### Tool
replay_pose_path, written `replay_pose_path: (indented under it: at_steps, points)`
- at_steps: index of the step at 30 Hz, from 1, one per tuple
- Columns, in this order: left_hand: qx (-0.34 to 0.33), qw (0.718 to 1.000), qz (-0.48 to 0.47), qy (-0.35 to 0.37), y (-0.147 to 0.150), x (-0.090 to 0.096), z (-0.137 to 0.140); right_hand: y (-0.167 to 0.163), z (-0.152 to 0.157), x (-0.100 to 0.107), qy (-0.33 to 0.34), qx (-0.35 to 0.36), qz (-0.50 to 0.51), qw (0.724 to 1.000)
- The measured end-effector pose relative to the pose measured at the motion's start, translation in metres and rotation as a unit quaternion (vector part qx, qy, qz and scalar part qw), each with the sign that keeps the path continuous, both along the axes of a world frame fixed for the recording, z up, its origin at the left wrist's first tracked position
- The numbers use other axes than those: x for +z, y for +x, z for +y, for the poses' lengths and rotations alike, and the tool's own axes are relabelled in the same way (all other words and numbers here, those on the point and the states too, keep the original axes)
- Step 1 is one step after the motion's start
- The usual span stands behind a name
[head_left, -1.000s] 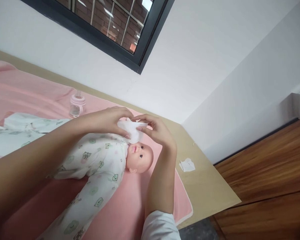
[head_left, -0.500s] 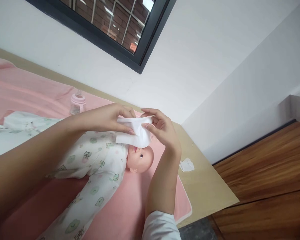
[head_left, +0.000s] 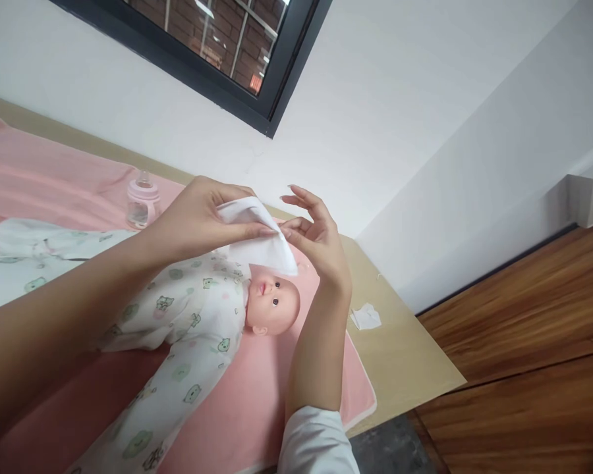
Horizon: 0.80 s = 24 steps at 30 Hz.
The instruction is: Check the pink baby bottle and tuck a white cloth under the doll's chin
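Note:
A white wipe or thin cloth (head_left: pixel 263 253) is held up above a baby doll (head_left: pixel 271 309), folded over in part. My left hand (head_left: pixel 212 214) pinches it between thumb and fingers from the left. On the other side, my right hand (head_left: pixel 316 237) pinches its edge with thumb and index finger, the other fingers raised. The doll lies on its back in a white outfit (head_left: pixel 197 322) with green animal prints, its face uncovered just below the cloth.
Under the doll spreads a pink blanket (head_left: pixel 257 401) on a wooden table (head_left: pixel 405 368). A pink-topped baby bottle (head_left: pixel 142 201) stands behind the doll. One crumpled white wipe (head_left: pixel 366 316) lies near the right edge. A window (head_left: pixel 271 99) is set in the wall behind.
The cloth has been raised and turned, now hanging in a pointed fold. Both hands have lifted slightly, and more of the doll's face shows.

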<state>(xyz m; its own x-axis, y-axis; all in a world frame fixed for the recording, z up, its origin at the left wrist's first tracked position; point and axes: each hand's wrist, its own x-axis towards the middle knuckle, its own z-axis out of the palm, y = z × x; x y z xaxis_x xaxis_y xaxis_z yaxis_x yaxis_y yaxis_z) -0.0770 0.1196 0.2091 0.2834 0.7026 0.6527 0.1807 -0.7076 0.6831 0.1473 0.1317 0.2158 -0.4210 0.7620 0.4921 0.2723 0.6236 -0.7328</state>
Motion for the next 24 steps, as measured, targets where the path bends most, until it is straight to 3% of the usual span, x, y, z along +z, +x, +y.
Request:
replay_pose_path:
  at_steps: [3, 6, 11, 19, 24]
  points:
    - [-0.040, 0.994, 0.067, -0.082, 0.002, 0.002, 0.000, 0.019, 0.017, -0.006, -0.008, -0.041, 0.035, 0.999]
    - [-0.097, 0.968, 0.182, -0.143, 0.010, -0.008, 0.007, 0.044, 0.042, -0.023, -0.037, -0.073, 0.063, 0.995]
    - [-0.090, 0.927, 0.344, -0.122, 0.031, -0.038, 0.024, 0.069, 0.080, -0.070, -0.117, -0.078, 0.141, 0.980]
    - [-0.082, 0.908, 0.397, -0.104, 0.040, -0.055, 0.031, 0.083, 0.108, -0.149, -0.224, -0.068, 0.264, 0.936]
    - [-0.072, 0.905, 0.407, -0.094, 0.042, -0.055, 0.028, 0.091, 0.111, -0.176, -0.258, -0.083, 0.289, 0.918]
